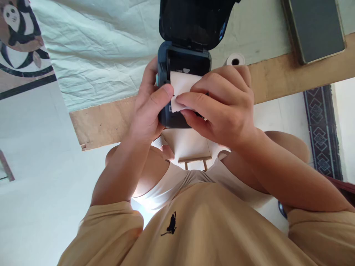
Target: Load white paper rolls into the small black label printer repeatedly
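A small dark blue label printer (pixel 183 66) sits at the table's near edge with its lid (pixel 194 20) flipped open and back. My left hand (pixel 151 107) grips the printer's left side, thumb pressed against a white strip of paper (pixel 181 87) coming out of it. My right hand (pixel 219 103) pinches the same paper strip from the right, fingers covering the printer's front. The lower part of the printer is hidden behind both hands.
A white paper roll (pixel 235 59) lies just right of the printer. A dark flat tablet-like slab (pixel 314 27) lies at the far right on the wooden table edge (pixel 105 123). A wrinkled pale cloth (pixel 102 48) covers the tabletop. A patterned rug (pixel 321 129) lies on the floor.
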Motion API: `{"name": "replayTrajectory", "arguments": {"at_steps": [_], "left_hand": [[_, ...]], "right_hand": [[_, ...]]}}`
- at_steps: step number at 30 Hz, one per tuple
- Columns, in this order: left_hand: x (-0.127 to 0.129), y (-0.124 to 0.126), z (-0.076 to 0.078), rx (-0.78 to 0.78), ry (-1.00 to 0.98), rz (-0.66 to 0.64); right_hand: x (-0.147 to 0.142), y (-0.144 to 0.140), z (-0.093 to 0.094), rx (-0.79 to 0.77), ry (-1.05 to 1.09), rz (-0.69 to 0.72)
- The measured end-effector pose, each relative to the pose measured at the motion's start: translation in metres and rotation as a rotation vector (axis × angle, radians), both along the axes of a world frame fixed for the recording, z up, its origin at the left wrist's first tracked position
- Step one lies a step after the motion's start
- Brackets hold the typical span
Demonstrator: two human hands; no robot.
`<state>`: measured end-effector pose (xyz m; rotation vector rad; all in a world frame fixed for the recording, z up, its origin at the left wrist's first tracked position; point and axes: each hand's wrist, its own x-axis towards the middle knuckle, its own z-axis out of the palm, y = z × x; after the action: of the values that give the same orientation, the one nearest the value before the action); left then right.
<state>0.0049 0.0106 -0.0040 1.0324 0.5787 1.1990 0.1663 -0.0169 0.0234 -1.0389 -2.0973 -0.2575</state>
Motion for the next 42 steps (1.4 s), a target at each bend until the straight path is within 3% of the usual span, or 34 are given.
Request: {"name": "replayTrajectory", "arguments": {"at_steps": [1, 3, 6, 9, 12, 18, 20, 24, 30, 33, 35, 39, 42], "left_hand": [[-0.003, 0.004, -0.006, 0.09, -0.003, -0.077], [-0.009, 0.014, -0.019, 0.104, 0.047, -0.044], [-0.018, 0.024, -0.033, 0.209, 0.083, -0.118], [-0.022, 0.028, -0.039, 0.291, 0.07, -0.19], [-0.019, 0.028, -0.041, 0.246, 0.067, -0.141], [-0.014, 0.027, -0.042, 0.25, 0.105, -0.129], [-0.015, 0.028, -0.043, 0.262, 0.114, -0.136], [-0.018, 0.028, -0.042, 0.32, 0.109, -0.136], [-0.018, 0.022, -0.033, 0.261, 0.11, -0.124], [-0.013, 0.016, -0.026, 0.206, 0.075, -0.1], [-0.008, 0.009, -0.022, 0.173, 0.057, -0.013], [-0.001, 0.0, -0.015, 0.106, 0.048, 0.178], [-0.001, -0.001, -0.012, 0.103, 0.043, 0.149]], "right_hand": [[0.001, 0.0, 0.0, -0.006, -0.027, 0.006], [0.004, -0.001, 0.001, -0.037, -0.048, 0.025], [0.01, 0.001, 0.007, -0.094, 0.004, 0.052], [0.021, 0.01, 0.011, -0.033, 0.118, 0.023], [0.035, 0.024, 0.011, 0.035, 0.221, -0.031], [0.039, 0.029, 0.012, -0.211, 0.441, -0.048], [0.033, 0.026, 0.014, -0.237, 0.55, 0.066], [0.025, 0.023, 0.016, -0.147, 0.664, 0.275], [0.027, 0.013, 0.016, -0.259, 0.491, 0.145], [0.023, 0.005, 0.015, -0.304, 0.414, 0.149], [0.019, 0.001, 0.012, -0.316, 0.384, 0.176], [0.012, -0.004, 0.002, -0.405, 0.473, 0.152], [0.01, -0.004, -0.005, -0.531, 0.566, 0.105]]}}
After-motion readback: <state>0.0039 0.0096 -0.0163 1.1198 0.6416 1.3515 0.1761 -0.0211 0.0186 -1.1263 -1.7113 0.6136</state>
